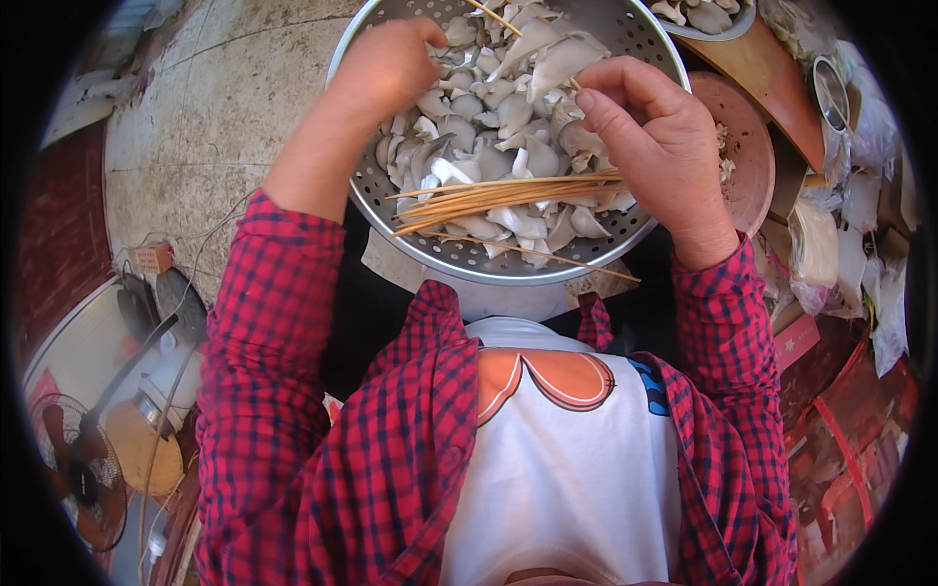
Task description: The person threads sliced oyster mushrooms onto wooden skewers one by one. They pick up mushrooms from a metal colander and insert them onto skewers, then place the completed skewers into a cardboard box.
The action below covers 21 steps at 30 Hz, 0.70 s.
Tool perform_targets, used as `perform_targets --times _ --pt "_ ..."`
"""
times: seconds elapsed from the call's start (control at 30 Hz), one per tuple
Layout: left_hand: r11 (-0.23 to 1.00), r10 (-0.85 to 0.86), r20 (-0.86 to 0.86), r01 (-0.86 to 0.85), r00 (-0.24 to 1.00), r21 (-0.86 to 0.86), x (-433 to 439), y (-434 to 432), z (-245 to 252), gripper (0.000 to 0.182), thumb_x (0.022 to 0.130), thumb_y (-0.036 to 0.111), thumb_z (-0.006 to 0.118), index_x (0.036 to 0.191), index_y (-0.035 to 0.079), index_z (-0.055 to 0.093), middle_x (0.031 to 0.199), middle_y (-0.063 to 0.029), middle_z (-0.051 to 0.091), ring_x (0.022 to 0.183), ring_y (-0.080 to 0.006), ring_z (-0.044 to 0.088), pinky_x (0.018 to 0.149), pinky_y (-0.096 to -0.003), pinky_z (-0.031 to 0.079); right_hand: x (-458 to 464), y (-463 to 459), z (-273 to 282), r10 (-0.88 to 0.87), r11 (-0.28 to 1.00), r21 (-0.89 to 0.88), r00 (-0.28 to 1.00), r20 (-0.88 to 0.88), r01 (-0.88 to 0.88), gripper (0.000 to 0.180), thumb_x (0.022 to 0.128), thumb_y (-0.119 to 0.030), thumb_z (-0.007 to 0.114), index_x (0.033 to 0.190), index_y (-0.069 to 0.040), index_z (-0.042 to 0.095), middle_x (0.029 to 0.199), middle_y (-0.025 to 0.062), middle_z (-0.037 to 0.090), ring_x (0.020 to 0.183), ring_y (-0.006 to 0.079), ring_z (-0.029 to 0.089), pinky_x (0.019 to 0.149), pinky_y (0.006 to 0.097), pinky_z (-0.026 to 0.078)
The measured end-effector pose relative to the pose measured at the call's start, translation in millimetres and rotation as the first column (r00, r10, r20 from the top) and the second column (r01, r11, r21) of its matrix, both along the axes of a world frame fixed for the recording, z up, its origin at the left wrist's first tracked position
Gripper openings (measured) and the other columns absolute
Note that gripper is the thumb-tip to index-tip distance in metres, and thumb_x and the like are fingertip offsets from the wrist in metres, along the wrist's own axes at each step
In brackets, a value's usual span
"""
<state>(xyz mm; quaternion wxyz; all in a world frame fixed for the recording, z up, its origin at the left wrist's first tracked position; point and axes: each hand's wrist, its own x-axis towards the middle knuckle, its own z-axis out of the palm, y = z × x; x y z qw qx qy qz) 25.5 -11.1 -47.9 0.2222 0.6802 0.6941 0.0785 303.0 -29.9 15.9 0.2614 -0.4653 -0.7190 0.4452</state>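
A metal colander with round holes (432,256) holds many grey-white oyster mushroom pieces (513,113). My right hand (652,132) pinches one end of a thin wooden skewer (498,17) that runs through some mushroom pieces (560,62). Over the colander's left side is my left hand (396,69), blurred, its fingers curled down by the mushrooms; whether it grips a piece is hidden. A bundle of bare wooden skewers (506,196) lies across the pile, its right ends passing under my right hand. One separate skewer (542,255) slants over the near rim.
Right of the colander are a pinkish basin (755,165) with small scraps, a brown board (780,80) and a bowl of mushrooms (733,29). A metal cup (829,91) and plastic bags (813,249) lie farther right. A fan (80,472) and cables are at lower left.
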Motion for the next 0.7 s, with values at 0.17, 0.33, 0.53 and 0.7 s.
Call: perform_targets --times 0.17,0.33,0.53,0.7 --pt "0.993 -0.057 -0.096 0.046 0.994 -0.109 6 3 -14 0.028 0.086 0.015 0.066 0.112 0.014 0.076 0.107 -0.0176 0.074 0.098 -0.0373 0.072 0.091 -0.0456 0.056 1 0 -1 0.017 0.999 0.028 1.0 0.02 -0.018 0.013 0.098 -0.009 0.07 0.109 -0.002 0.07 0.087 -0.004 0.068 0.079 0.0026 0.062 0.07 0.0195 0.05" --pt "0.962 0.268 0.414 -0.215 0.87 -0.17 -1 7 13 0.024 0.09 0.017 0.071 0.111 0.006 0.073 0.095 -0.013 0.076 0.089 -0.0264 0.075 0.079 -0.0396 0.058 0 -1 -3 -0.034 0.997 0.067 0.997 -0.073 0.039 0.01 0.093 -0.011 0.071 0.101 -0.005 0.072 0.079 0.0051 0.072 0.068 0.0115 0.065 0.063 0.0275 0.052" --pt "0.88 0.398 0.917 -0.28 -0.004 -0.383 -11 1 31 0.014 0.095 0.009 0.061 0.107 0.002 0.065 0.089 -0.0103 0.073 0.073 -0.0184 0.07 0.066 -0.0336 0.06 1 1 -2 -0.048 0.995 0.09 0.999 -0.022 0.05 0.012 0.092 -0.013 0.072 0.102 -0.005 0.072 0.08 0.0076 0.072 0.068 0.0153 0.067 0.064 0.0293 0.053" --pt "0.854 0.409 0.882 -0.242 -0.235 -0.46 -14 -1 28 0.016 0.097 0.014 0.062 0.106 0.002 0.067 0.09 -0.0112 0.073 0.077 -0.0219 0.072 0.07 -0.0377 0.062 0 1 -1 0.009 0.999 0.049 0.998 0.062 -0.012 0.014 0.096 -0.009 0.071 0.109 -0.002 0.07 0.088 0.0 0.071 0.081 0.0057 0.064 0.073 0.023 0.052"
